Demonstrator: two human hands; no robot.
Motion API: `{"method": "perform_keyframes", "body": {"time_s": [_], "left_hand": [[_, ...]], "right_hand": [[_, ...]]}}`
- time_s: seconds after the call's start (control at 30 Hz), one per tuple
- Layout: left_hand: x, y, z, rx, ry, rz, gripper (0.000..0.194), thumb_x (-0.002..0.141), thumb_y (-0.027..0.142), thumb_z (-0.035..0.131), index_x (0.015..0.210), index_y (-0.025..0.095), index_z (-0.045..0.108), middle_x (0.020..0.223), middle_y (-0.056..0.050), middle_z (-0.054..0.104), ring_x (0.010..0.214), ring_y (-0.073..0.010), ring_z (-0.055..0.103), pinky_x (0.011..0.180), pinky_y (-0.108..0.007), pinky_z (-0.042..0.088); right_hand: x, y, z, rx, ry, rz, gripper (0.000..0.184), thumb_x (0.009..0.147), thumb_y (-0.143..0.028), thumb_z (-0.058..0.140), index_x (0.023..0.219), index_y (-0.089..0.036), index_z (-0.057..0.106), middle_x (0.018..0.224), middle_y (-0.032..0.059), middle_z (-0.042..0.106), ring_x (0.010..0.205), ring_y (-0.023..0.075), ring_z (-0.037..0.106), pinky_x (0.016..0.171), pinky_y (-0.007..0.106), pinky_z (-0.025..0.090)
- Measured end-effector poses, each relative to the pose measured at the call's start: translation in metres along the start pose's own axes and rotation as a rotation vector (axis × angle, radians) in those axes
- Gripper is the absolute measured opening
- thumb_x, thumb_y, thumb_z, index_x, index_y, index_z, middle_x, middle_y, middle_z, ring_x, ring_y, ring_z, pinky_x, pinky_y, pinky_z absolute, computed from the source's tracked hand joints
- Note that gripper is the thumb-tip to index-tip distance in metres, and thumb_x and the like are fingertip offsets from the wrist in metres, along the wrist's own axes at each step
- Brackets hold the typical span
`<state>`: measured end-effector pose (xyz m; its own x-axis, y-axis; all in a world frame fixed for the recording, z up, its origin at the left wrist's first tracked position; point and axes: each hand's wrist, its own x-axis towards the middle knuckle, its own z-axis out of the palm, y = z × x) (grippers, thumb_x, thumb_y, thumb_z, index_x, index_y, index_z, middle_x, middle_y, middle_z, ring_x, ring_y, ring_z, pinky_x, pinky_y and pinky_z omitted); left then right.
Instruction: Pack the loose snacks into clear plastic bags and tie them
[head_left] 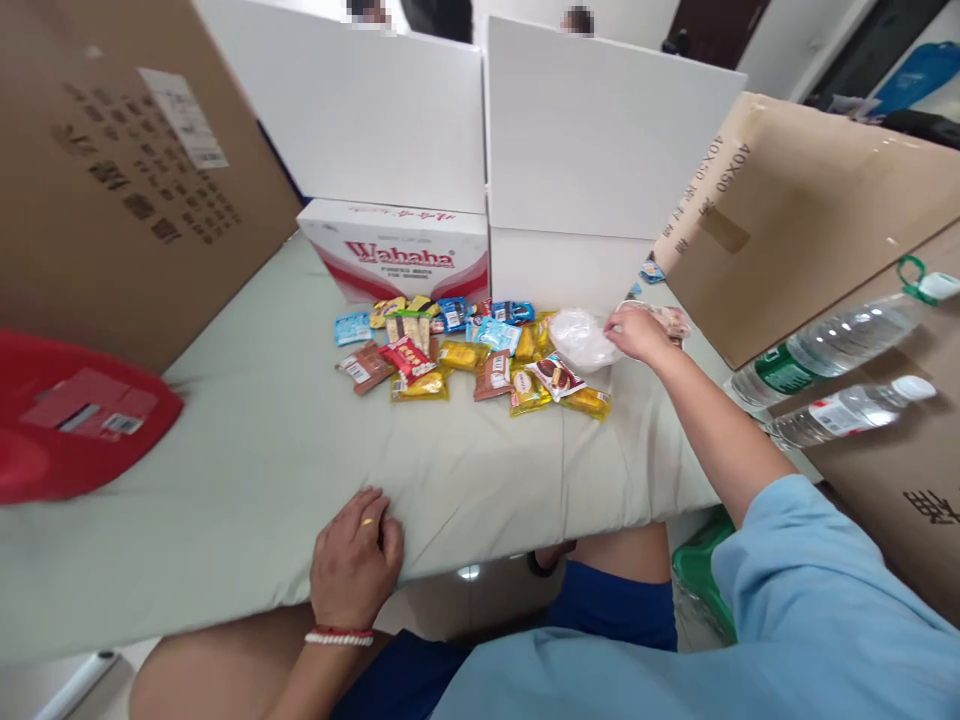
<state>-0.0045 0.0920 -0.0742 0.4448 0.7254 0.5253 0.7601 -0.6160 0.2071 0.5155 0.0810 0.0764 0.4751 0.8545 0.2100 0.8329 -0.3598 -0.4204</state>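
My right hand (639,334) reaches to the far right of the table, fingers pinched at the edge of a bunched clear plastic bag (582,338). Partly behind this hand lies a pinkish printed packet (670,320). Left of the bag is a spread of small wrapped snacks: a red packet (407,359), brown packets (493,375), yellow packets (463,354), blue packets (452,313) and a brown-and-white packet (556,377). My left hand (355,560) rests palm down by the near table edge, holding nothing, its fingers loosely laid on the cloth.
A white Wahaha carton (397,250) and upright white panels (607,130) stand behind the snacks. Cardboard boxes flank both sides. Two water bottles (832,345) are at right, a red plastic object (82,415) at left. Pale cloth (262,460) covers the table. People are partly visible beyond.
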Motion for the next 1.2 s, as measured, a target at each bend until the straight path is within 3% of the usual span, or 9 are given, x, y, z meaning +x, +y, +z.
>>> {"method": "perform_keyframes", "body": {"time_s": [0.13, 0.2, 0.33, 0.5, 0.6, 0.67, 0.83, 1.07, 1.2], "left_hand": [[0.002, 0.002, 0.000, -0.101, -0.055, -0.098, 0.020, 0.088, 0.019, 0.056, 0.104, 0.020, 0.068, 0.122, -0.013, 0.074, 0.121, -0.0284, 0.067, 0.103, -0.044, 0.049], [0.003, 0.006, -0.005, -0.192, -0.034, -0.175, 0.017, 0.089, 0.022, 0.054, 0.099, 0.020, 0.068, 0.118, -0.012, 0.074, 0.118, -0.0275, 0.068, 0.102, -0.043, 0.050], [-0.001, 0.033, -0.026, -0.484, 0.023, -0.451, 0.021, 0.095, 0.033, 0.051, 0.096, 0.021, 0.068, 0.100, -0.009, 0.070, 0.093, -0.0216, 0.067, 0.087, -0.037, 0.055], [0.002, 0.095, -0.039, -1.224, -0.441, -0.648, 0.034, 0.092, 0.053, 0.058, 0.103, 0.021, 0.062, 0.091, -0.003, 0.066, 0.074, -0.0158, 0.063, 0.060, -0.028, 0.052], [0.009, 0.109, -0.031, -1.477, -0.490, -0.821, 0.043, 0.082, 0.056, 0.071, 0.101, 0.020, 0.058, 0.100, -0.005, 0.064, 0.077, -0.0162, 0.065, 0.056, -0.027, 0.052], [0.011, 0.103, -0.026, -1.525, -0.449, -0.879, 0.039, 0.079, 0.052, 0.075, 0.092, 0.019, 0.059, 0.090, -0.003, 0.064, 0.075, -0.0146, 0.062, 0.060, -0.027, 0.053], [0.006, 0.075, -0.028, -1.609, -0.378, -0.925, 0.032, 0.077, 0.043, 0.079, 0.081, 0.017, 0.062, 0.071, 0.001, 0.062, 0.069, -0.0124, 0.057, 0.064, -0.026, 0.047], [-0.001, 0.063, -0.042, -1.772, -0.305, -0.991, 0.029, 0.076, 0.039, 0.079, 0.080, 0.018, 0.059, 0.105, -0.005, 0.068, 0.079, -0.0125, 0.058, 0.072, -0.027, 0.047], [0.001, 0.063, -0.047, -1.387, -0.028, -1.021, 0.027, 0.077, 0.036, 0.078, 0.086, 0.021, 0.058, 0.097, -0.002, 0.064, 0.081, -0.0140, 0.058, 0.071, -0.026, 0.046]], "right_hand": [[-0.017, -0.016, -0.011, 0.552, 0.461, 0.090, 0.007, 0.078, -0.028, 0.070, 0.081, -0.021, 0.068, 0.072, 0.0016, 0.062, 0.064, 0.0146, 0.053, 0.063, 0.030, 0.042], [-0.039, -0.034, -0.013, 0.752, 0.562, 0.133, 0.015, 0.081, -0.038, 0.067, 0.084, -0.025, 0.061, 0.062, -0.0051, 0.048, 0.050, 0.0111, 0.038, 0.048, 0.027, 0.031], [-0.116, -0.090, 0.026, 1.086, 0.258, 0.289, 0.034, 0.073, -0.049, 0.078, 0.084, -0.027, 0.055, 0.059, -0.0104, 0.036, 0.043, 0.0075, 0.023, 0.040, 0.022, 0.016], [-0.225, -0.163, 0.113, 1.113, -0.037, 0.451, 0.030, 0.076, -0.048, 0.079, 0.086, -0.026, 0.062, 0.067, -0.0056, 0.049, 0.048, 0.0091, 0.032, 0.044, 0.024, 0.026], [-0.256, -0.185, 0.136, 1.109, -0.264, 0.429, 0.026, 0.081, -0.049, 0.076, 0.089, -0.026, 0.066, 0.070, -0.0031, 0.054, 0.052, 0.0116, 0.037, 0.048, 0.026, 0.032], [-0.256, -0.187, 0.135, 1.146, -0.326, 0.433, 0.026, 0.079, -0.047, 0.079, 0.088, -0.026, 0.067, 0.071, -0.0030, 0.054, 0.052, 0.0104, 0.035, 0.047, 0.025, 0.031], [-0.236, -0.169, 0.116, 1.279, -0.204, 0.599, 0.038, 0.066, -0.044, 0.089, 0.083, -0.022, 0.063, 0.066, -0.0071, 0.044, 0.050, 0.0058, 0.028, 0.040, 0.018, 0.023], [-0.246, -0.152, 0.111, 1.330, -0.273, 0.702, 0.046, 0.061, -0.046, 0.094, 0.079, -0.020, 0.062, 0.063, -0.0088, 0.045, 0.045, 0.0012, 0.020, 0.034, 0.013, 0.016], [-0.251, -0.158, 0.101, 1.321, -0.282, 0.670, 0.044, 0.063, -0.045, 0.094, 0.079, -0.020, 0.062, 0.061, -0.0096, 0.041, 0.044, 0.0011, 0.020, 0.035, 0.013, 0.017]]}}
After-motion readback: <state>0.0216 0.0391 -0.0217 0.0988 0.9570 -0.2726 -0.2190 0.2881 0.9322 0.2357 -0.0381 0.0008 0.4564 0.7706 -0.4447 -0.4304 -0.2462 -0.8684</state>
